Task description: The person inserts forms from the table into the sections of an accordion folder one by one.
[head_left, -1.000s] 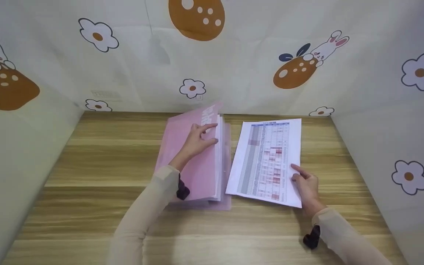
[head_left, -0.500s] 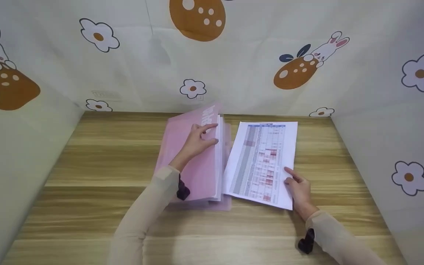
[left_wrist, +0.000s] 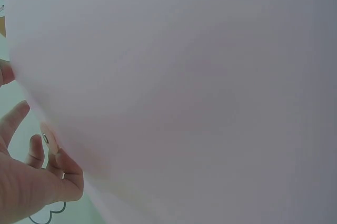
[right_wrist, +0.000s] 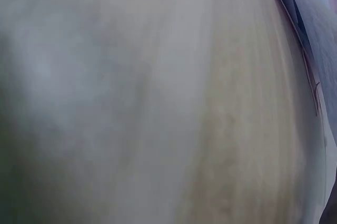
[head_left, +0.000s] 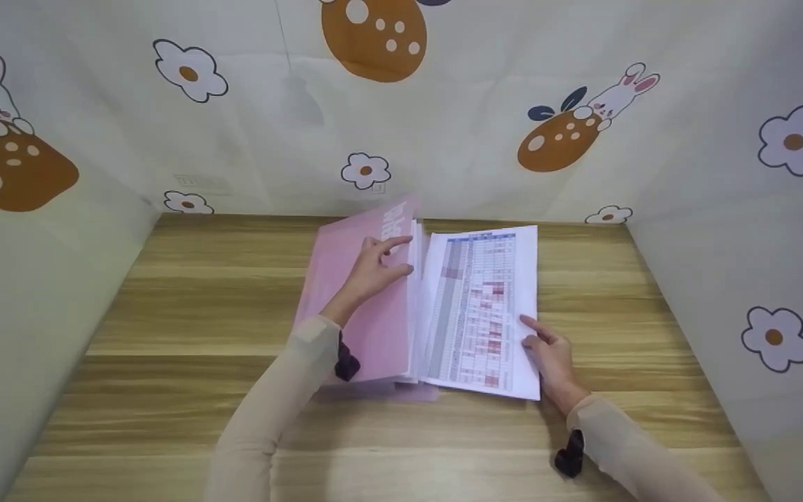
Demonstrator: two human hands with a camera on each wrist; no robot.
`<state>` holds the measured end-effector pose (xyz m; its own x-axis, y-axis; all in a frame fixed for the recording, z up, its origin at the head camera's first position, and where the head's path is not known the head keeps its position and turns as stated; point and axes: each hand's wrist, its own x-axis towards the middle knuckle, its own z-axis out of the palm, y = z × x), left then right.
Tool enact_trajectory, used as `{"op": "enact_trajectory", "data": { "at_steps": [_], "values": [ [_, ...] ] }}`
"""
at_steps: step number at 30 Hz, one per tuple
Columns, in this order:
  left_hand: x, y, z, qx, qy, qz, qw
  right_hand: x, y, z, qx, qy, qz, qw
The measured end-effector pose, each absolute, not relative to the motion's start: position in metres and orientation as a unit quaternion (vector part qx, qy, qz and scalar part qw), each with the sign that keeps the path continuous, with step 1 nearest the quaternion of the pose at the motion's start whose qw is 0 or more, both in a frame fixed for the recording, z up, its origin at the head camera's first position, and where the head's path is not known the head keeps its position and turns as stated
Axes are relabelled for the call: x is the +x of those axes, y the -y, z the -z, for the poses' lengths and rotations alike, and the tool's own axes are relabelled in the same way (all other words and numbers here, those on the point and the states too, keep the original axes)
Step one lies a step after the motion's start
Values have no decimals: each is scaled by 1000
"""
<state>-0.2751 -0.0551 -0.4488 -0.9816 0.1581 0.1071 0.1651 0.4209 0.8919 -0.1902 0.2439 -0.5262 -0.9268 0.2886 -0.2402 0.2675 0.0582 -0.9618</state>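
Observation:
My left hand (head_left: 371,272) grips the free edge of a pink document folder (head_left: 335,300), thumb and forefinger apart along its lifted cover and inner sleeves. In the left wrist view, the pale pink cover (left_wrist: 184,92) fills most of the picture, with fingers at its edge. A printed sheet of paper (head_left: 525,300) bearing a blue, grey and red table lies tilted to the right. Its right edge is pinched by my right hand (head_left: 551,355). The sheet's left edge meets the folder's opening; how far in it reaches is hidden. The right wrist view is mostly blurred tabletop.
Both things rest on a wood-grain tabletop (head_left: 185,293). Pale cloth walls (head_left: 248,125) with rabbit and flower prints enclose the back and sides. A black wrist strap piece (head_left: 570,454) hangs at the right cuff, another (head_left: 347,359) at the left.
My right hand has slid the sheet leftward, from beside the folder to its open edge, covering the folder's lower right part. My left hand has stayed in place.

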Motion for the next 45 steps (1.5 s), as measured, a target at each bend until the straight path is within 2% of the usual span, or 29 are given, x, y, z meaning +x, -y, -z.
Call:
{"op": "enact_trajectory", "data": {
  "at_steps": [14, 25, 34, 45],
  "values": [
    [-275, 55, 448, -94, 847, 522, 3, -206, -240, 522, -159, 744, -647, 46],
    [-275, 55, 449, -88, 848, 523, 2, -199, -236, 525, -152, 772, -617, 23],
    [-275, 53, 449, -81, 851, 519, -1, -210, -219, 520, -158, 753, -639, -6],
    [-275, 53, 449, -90, 855, 510, 11, -218, -191, 526, -136, 744, -654, -3]
  ]
}}
